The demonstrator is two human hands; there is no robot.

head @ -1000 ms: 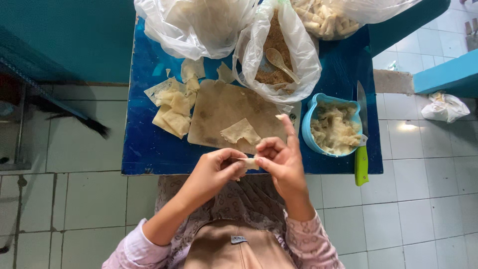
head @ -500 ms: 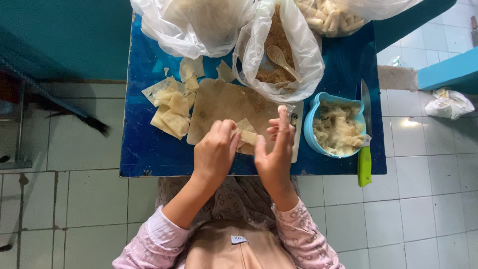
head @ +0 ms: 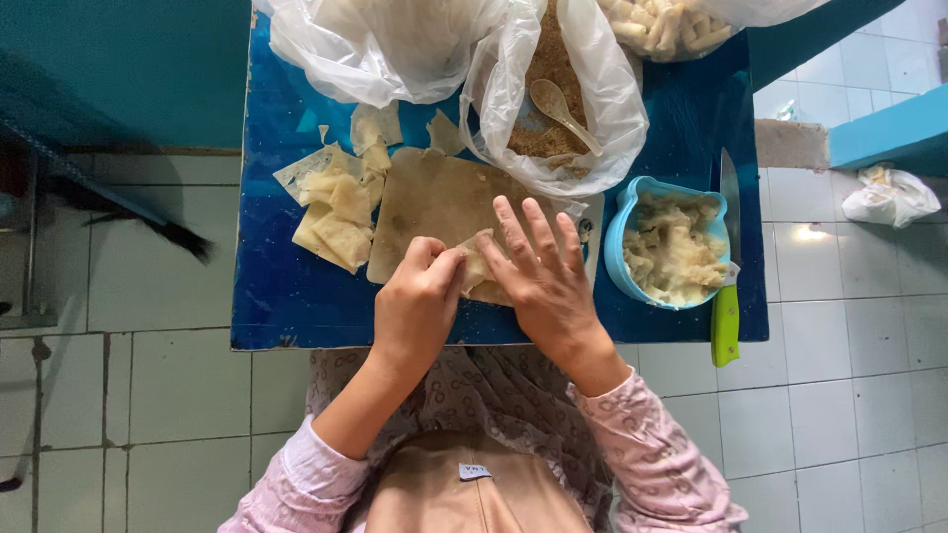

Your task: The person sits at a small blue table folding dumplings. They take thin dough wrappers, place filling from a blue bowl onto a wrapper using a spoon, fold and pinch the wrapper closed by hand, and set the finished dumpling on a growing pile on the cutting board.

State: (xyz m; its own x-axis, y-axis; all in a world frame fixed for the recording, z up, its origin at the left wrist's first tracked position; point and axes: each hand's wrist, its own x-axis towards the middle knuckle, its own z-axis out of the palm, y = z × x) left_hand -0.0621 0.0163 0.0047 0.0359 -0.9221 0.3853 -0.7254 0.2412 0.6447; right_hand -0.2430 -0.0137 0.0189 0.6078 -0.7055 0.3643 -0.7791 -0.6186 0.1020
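On a small blue table (head: 286,286) lies a worn brown board (head: 434,197). My left hand (head: 420,301) pinches the left edge of a pale dough wrapper (head: 476,266) on the board's near side. My right hand (head: 543,276) lies flat over the wrapper's right part, fingers spread and pointing away from me. Most of the wrapper is hidden under my hands.
A stack of pale wrappers (head: 336,212) lies left of the board. A clear bag of brown filling (head: 553,109) with a spoon (head: 558,109) stands behind it. At the right stand a blue bowl (head: 617,247) of pale pieces and a green-handled knife (head: 728,296). More bags (head: 385,39) stand at the back.
Both hands came down from in front of my body onto the board. They now press a wrapper flat there instead of holding a piece in the air.
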